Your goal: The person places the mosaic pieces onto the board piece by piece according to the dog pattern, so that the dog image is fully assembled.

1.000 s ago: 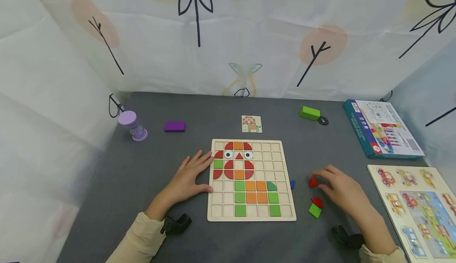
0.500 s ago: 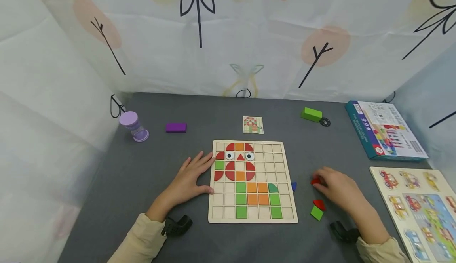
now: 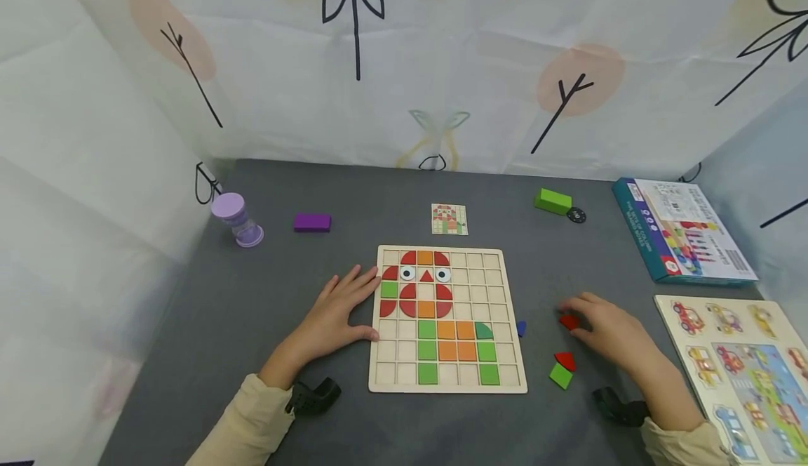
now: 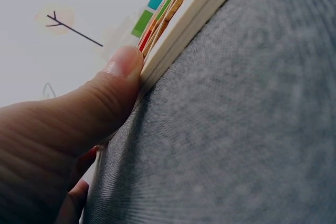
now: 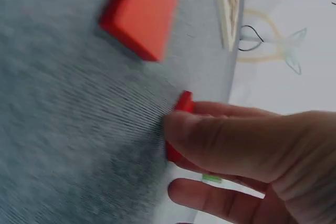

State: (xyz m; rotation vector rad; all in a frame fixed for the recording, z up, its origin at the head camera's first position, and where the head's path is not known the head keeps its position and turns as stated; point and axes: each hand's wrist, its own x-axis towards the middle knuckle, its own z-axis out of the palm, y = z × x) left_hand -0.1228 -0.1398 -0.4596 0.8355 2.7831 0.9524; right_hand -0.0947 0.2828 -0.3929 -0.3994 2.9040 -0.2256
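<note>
My left hand point(image 3: 333, 317) lies along the left edge of a wooden grid board point(image 3: 393, 375), fingers spread and fairly straight. In the left wrist view its thumb point(image 4: 105, 98) presses the board's side. Red, orange and green pieces and two eye pieces fill part of the grid. Right of the board, my right hand point(image 3: 611, 333) pinches a red piece point(image 5: 185, 102) between thumb and fingers, low over the cloth; its shape is partly hidden. Nearer me lie a red quarter-circle piece point(image 5: 147, 14) and a green square piece point(image 3: 560, 376).
A blue piece point(image 3: 521, 328) sits at the board's right edge. Behind it are a picture card point(image 3: 449, 219), a purple block point(image 3: 312, 222), a green block point(image 3: 553, 201), a black disc point(image 3: 576, 215) and an hourglass point(image 3: 238, 220). A box point(image 3: 688, 231) and puzzle board point(image 3: 688, 340) occupy the right.
My right thumb and fingers have closed in on the red piece, which has shifted slightly right. The left hand stays at the board's edge. The head view has shifted a little.
</note>
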